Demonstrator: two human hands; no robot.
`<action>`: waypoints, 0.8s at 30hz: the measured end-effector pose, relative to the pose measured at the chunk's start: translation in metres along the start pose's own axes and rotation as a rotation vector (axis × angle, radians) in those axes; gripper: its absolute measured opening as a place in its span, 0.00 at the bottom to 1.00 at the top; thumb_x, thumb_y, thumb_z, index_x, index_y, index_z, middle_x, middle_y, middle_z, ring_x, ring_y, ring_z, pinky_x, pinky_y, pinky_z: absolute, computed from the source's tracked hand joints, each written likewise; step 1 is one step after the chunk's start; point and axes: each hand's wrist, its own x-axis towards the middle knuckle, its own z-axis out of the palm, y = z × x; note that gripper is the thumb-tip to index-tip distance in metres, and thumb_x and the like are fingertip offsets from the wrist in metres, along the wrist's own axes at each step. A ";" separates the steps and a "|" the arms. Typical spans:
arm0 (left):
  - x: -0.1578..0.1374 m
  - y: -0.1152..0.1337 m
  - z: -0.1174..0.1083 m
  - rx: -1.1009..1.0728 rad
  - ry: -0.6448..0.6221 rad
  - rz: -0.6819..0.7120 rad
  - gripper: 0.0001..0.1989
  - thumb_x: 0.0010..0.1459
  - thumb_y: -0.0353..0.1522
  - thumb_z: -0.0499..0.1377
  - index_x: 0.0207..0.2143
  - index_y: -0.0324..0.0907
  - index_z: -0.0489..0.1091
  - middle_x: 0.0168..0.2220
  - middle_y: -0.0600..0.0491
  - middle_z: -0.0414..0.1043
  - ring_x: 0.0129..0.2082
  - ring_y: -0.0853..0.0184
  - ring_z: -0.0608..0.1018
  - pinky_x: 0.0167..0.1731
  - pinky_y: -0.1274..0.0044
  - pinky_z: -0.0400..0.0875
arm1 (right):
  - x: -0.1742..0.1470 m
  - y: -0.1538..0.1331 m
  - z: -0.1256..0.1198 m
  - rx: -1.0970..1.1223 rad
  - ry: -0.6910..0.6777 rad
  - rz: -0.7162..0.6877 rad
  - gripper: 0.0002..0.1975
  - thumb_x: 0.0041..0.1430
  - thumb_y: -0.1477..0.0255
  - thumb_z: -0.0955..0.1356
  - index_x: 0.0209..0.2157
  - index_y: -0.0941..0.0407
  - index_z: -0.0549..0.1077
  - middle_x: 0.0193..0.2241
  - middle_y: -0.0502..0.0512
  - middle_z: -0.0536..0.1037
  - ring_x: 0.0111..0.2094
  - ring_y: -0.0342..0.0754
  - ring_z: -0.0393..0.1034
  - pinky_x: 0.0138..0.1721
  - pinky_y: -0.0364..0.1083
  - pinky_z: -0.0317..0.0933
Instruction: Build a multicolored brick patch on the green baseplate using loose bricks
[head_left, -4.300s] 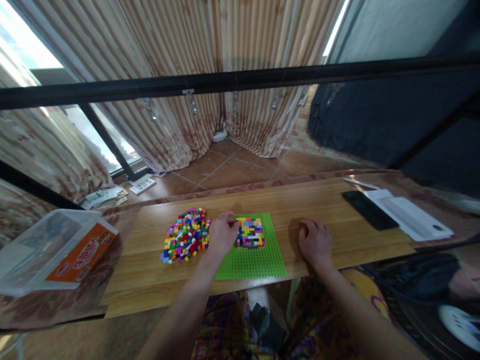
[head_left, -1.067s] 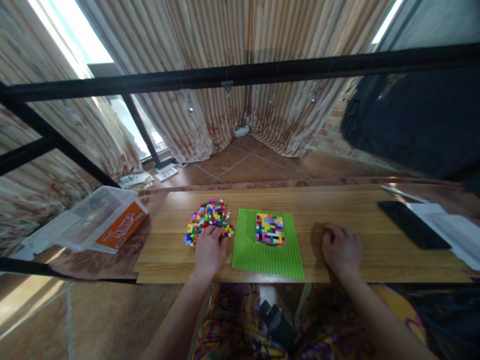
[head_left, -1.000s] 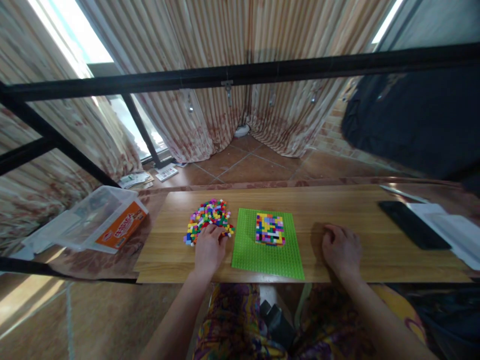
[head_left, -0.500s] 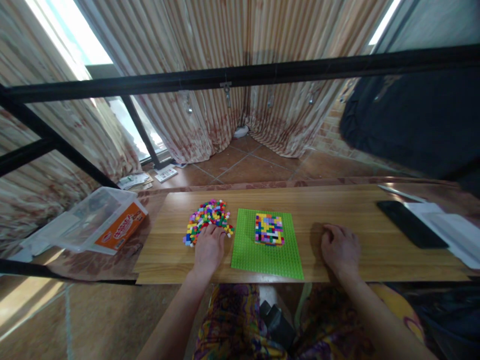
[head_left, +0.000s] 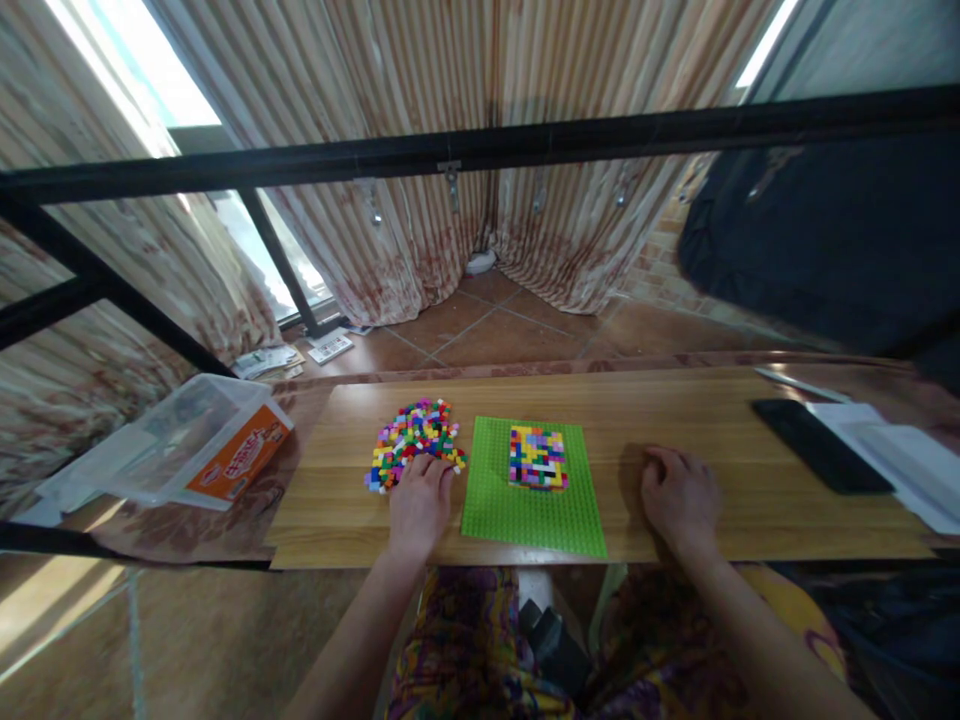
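My left hand (head_left: 421, 503) is at the near edge of a pile of small coloured toy bricks (head_left: 411, 430), its fingers bent down and close together among them. Whatever those fingertips pinch is hidden under the hand. To the right of the pile lies a square green studded baseplate (head_left: 533, 520). On it stands a compact, many-coloured block built of bricks (head_left: 537, 458). Farther right, my right hand (head_left: 681, 497) rests on the wooden table with its fingers curled in, and no object shows in it.
The long wooden table (head_left: 615, 400) carries a black tablet-like slab (head_left: 821, 447) and white papers (head_left: 919, 480) at its right end. A clear plastic box (head_left: 225, 400) with an orange label stands left of the table. A black metal bar (head_left: 525, 150) crosses in front of the curtains.
My left hand has shifted very slightly toward me at the pile's near edge. My right hand, the baseplate and the brick block stay in place.
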 end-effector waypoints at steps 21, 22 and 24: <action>-0.001 0.004 -0.001 -0.890 0.029 -0.407 0.09 0.53 0.36 0.58 0.28 0.40 0.74 0.22 0.58 0.71 0.20 0.73 0.69 0.21 0.81 0.63 | 0.000 -0.001 -0.001 0.008 -0.007 0.018 0.15 0.58 0.72 0.60 0.41 0.58 0.76 0.41 0.62 0.76 0.40 0.54 0.65 0.42 0.52 0.57; -0.001 0.003 -0.001 -0.875 0.036 -0.403 0.08 0.52 0.35 0.58 0.28 0.40 0.74 0.22 0.58 0.71 0.20 0.73 0.69 0.21 0.81 0.63 | 0.000 -0.001 -0.001 0.010 -0.012 0.019 0.15 0.58 0.72 0.60 0.41 0.58 0.76 0.41 0.62 0.76 0.39 0.54 0.65 0.42 0.52 0.57; -0.003 0.001 0.003 -0.856 0.039 -0.395 0.08 0.52 0.35 0.57 0.28 0.40 0.74 0.22 0.57 0.72 0.21 0.72 0.69 0.22 0.81 0.63 | 0.000 -0.001 -0.001 0.011 -0.021 0.017 0.15 0.58 0.72 0.60 0.41 0.58 0.76 0.40 0.63 0.76 0.40 0.54 0.65 0.42 0.52 0.57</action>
